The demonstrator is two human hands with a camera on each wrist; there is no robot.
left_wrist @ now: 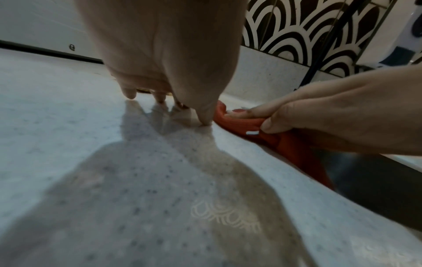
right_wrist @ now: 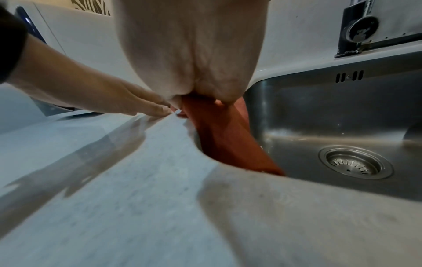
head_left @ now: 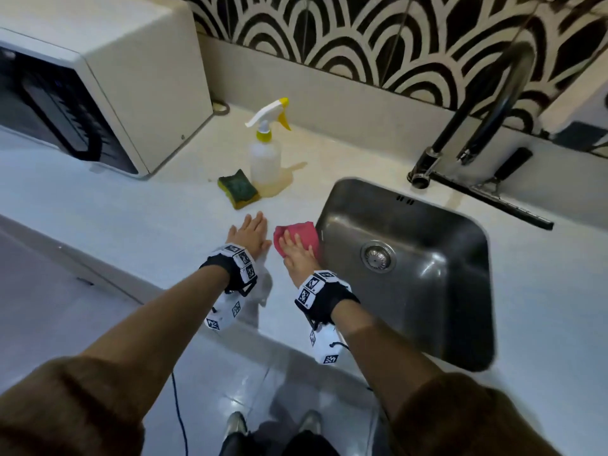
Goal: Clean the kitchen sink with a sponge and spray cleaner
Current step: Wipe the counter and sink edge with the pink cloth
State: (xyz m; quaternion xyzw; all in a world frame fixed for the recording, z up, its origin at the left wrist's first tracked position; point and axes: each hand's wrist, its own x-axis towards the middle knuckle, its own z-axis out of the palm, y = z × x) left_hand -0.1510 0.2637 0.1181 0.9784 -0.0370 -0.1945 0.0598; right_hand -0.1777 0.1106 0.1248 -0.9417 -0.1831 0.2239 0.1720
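A steel sink (head_left: pixel 427 307) is set into the pale countertop (head_left: pixel 131 218). A red cloth (head_left: pixel 302 230) lies over the sink's left rim and hangs down into the basin (right_wrist: pixel 342 112). My right hand (head_left: pixel 294 250) lies on the cloth, and in the left wrist view its thumb and fingers (left_wrist: pixel 267 126) pinch the cloth (left_wrist: pixel 285 142). My left hand (head_left: pixel 251 230) rests flat on the counter just left of the cloth, holding nothing. A green and yellow sponge (head_left: pixel 238 189) and a spray bottle (head_left: pixel 265 153) with a white and yellow trigger stand farther back on the counter, clear of both hands.
A white microwave (head_left: pixel 82 77) fills the back left of the counter. A dark curved faucet (head_left: pixel 477 110) rises behind the sink, with a black squeegee (head_left: pixel 493 199) lying beside its base. The drain strainer (head_left: pixel 377 256) sits in the sink floor. A tiled wall is behind.
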